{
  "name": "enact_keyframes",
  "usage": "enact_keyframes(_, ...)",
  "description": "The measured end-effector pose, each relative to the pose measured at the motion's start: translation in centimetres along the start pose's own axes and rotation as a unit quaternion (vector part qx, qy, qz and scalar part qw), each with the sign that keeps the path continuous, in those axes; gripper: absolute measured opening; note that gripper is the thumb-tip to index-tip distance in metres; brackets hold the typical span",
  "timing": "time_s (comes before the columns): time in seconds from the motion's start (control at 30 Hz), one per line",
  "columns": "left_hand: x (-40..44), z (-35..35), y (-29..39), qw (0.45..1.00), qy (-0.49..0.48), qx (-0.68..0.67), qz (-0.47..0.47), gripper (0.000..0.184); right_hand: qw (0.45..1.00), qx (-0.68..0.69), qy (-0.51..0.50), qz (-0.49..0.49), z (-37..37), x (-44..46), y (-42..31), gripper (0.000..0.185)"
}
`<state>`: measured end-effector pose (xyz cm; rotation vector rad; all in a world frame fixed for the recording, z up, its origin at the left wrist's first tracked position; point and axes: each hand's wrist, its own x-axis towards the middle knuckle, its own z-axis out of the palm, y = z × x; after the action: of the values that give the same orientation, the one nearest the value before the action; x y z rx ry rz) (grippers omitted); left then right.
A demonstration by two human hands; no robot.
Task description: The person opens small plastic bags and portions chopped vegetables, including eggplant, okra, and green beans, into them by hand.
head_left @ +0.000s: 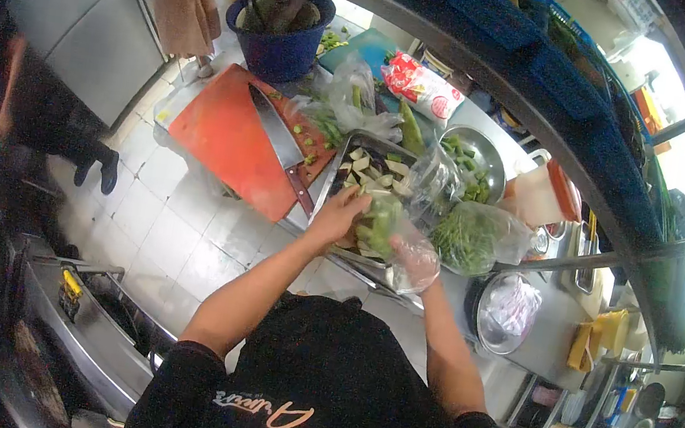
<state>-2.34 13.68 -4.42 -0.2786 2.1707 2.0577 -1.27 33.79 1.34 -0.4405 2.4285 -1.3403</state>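
My left hand (344,216) grips the near-left side of a clear plastic bag (381,219) with cut green vegetable pieces in it. My right hand (414,262) holds the bag from the other side, and clear plastic covers its fingers in part. Both hands are over the near part of a metal tray (336,169). Pale cut chunks with dark skin, which look like eggplant (375,166), lie in the tray. To the left, a knife (278,139) with a brown handle rests on an orange cutting board (221,144).
A bag of thin green vegetables (466,238) and a metal bowl of cut greens (490,160) stand right of the tray. Farther back are a blue bucket (277,47) and a red-and-white package (421,88). A metal shelf edge (552,95) runs overhead. Another person's legs (89,148) show at left.
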Motion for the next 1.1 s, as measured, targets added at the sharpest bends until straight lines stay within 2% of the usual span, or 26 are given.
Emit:
enact_keyframes(0.1,-1.6,-0.6,3.8,0.997,-0.033,-0.067,-0.001,0.054,0.988,0.153,-0.004,-0.010,-0.2,0.8,1.8,0.049)
enact_keyframes(0.17,-1.5,-0.1,3.8,0.992,-0.011,-0.126,-0.017,0.047,0.978,0.205,-0.007,-0.018,-0.2,0.9,2.9,0.047)
enact_keyframes(0.2,-1.4,0.2,3.8,0.988,0.000,-0.156,-0.025,0.043,0.981,0.190,-0.009,-0.021,-0.6,0.4,0.5,0.045)
enact_keyframes(0.23,-1.3,0.5,3.9,0.969,-0.007,-0.236,-0.066,0.041,0.952,0.302,-0.036,0.002,-0.4,0.7,0.6,0.043)
enact_keyframes(0.3,-1.2,1.3,4.2,0.908,-0.020,-0.392,-0.148,0.038,0.851,0.516,-0.070,0.066,0.1,1.1,0.8,0.040)
enact_keyframes(0.33,-1.1,1.6,4.3,0.865,-0.027,-0.465,-0.187,0.037,0.815,0.566,-0.080,0.098,0.4,1.6,1.9,0.041)
enact_keyframes(0.37,-1.2,1.8,4.4,0.848,-0.037,-0.500,-0.171,0.038,0.774,0.613,-0.089,0.130,0.6,1.9,2.4,0.042)
enact_keyframes(0.43,-1.5,2.1,4.5,0.810,-0.057,-0.567,-0.139,0.039,0.753,0.632,-0.135,0.129,0.0,1.1,-0.2,0.039)
enact_keyframes(0.47,-1.5,2.3,4.5,0.809,-0.042,-0.570,-0.140,0.040,0.741,0.640,-0.158,0.128,-0.4,0.7,-1.7,0.037)
enact_keyframes(0.57,-2.1,2.6,5.1,0.812,0.003,-0.561,-0.160,0.043,0.849,0.484,-0.152,0.151,-0.5,0.6,-4.0,0.043)
enact_keyframes(0.67,-3.3,2.8,6.6,0.823,0.022,-0.534,-0.193,0.048,0.832,0.516,-0.115,0.167,-0.6,1.5,-4.1,0.049)
enact_keyframes(0.7,-2.7,3.2,5.3,0.823,0.010,-0.534,-0.193,0.052,0.916,0.371,-0.126,0.088,-0.6,1.9,-3.3,0.049)
enact_keyframes(0.73,-2.2,3.5,4.1,0.823,-0.001,-0.534,-0.193,0.056,0.968,0.214,-0.134,0.007,-0.7,2.4,-2.2,0.048)
enact_keyframes(0.8,-1.6,3.8,2.0,0.821,-0.049,-0.543,-0.169,0.059,0.982,0.127,-0.138,-0.026,-1.5,2.8,-1.6,0.048)
enact_keyframes(0.87,-1.4,4.0,0.8,0.820,-0.072,-0.548,-0.151,0.060,0.949,0.279,-0.133,0.069,-2.6,2.9,-2.3,0.048)
enact_keyframes(0.97,-2.4,3.4,2.2,0.817,-0.080,-0.552,-0.144,0.059,0.841,0.486,-0.116,0.209,-3.7,3.2,-3.8,0.048)
enact_keyframes(1.07,-2.5,3.0,1.6,0.811,-0.084,-0.557,-0.160,0.055,0.880,0.417,-0.098,0.204,-3.2,3.6,-4.4,0.049)
enact_keyframes(1.1,-2.5,3.0,1.4,0.807,-0.075,-0.562,-0.166,0.052,0.919,0.335,-0.099,0.186,-3.2,3.7,-4.7,0.046)
